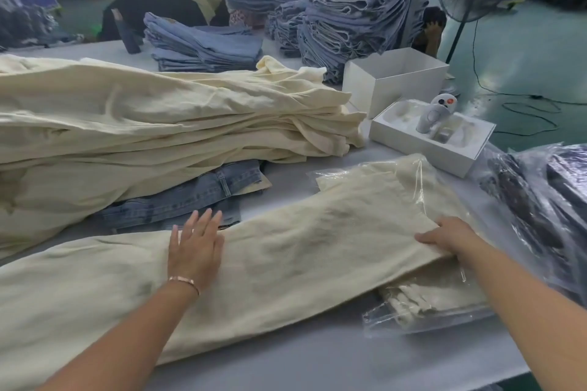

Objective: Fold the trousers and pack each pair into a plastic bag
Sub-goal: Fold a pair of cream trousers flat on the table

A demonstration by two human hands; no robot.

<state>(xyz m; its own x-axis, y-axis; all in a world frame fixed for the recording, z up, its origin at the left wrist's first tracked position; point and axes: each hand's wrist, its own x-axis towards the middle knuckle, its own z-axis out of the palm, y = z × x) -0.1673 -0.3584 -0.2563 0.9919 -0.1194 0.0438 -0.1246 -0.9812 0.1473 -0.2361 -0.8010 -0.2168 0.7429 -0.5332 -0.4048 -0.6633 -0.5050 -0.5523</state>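
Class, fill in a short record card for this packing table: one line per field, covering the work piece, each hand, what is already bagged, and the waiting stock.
Work piece: cream trousers laid flat across the table, not yet folded
Left hand: flat on the trousers, fingers spread
Right hand: grips the trousers' right edge
Already bagged: cream pair in plastic bag, partly under the work piece
Waiting stock: cream pile at left, with jeans under it
Also present: white box

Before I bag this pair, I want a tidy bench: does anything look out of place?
Yes. A pair of blue jeans lies crumpled beneath the pile of cream trousers, away from the denim stacks behind. The cream pair being flattened also overlaps already bagged trousers.
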